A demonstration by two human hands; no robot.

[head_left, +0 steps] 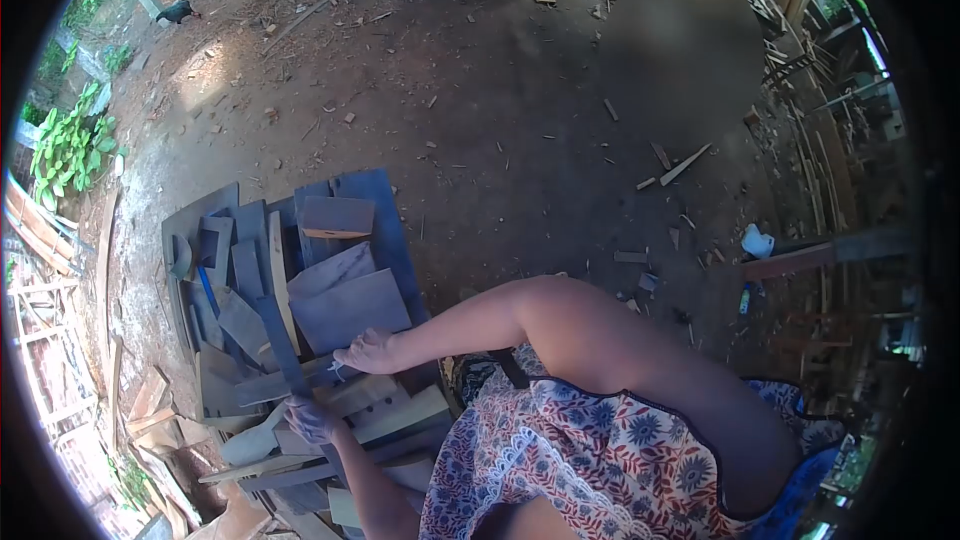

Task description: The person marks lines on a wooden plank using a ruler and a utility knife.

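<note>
My right hand [365,352] is closed in a pinch over the workbench, with a small pale thing at its fingertips that I cannot make out. Just below it, my left hand [310,422] wraps round a long, dark flat strip [280,340] that slants up across the bench. A narrow grey wooden piece [270,386] crosses under this strip, its right end near my right fingertips. Beside my right hand lies a wide wooden board [350,310]. A wooden block [338,216] sits farther up, and a pale rounded piece [252,443] lies left of my left hand.
Several wood offcuts and a blue pencil-like stick [208,290] crowd the bench [392,210]. Scraps dot the dirt floor [500,90]. Wood piles [800,0] stand at the upper right, near a white plastic container [757,242]. A dark bird [177,12] is at the upper left.
</note>
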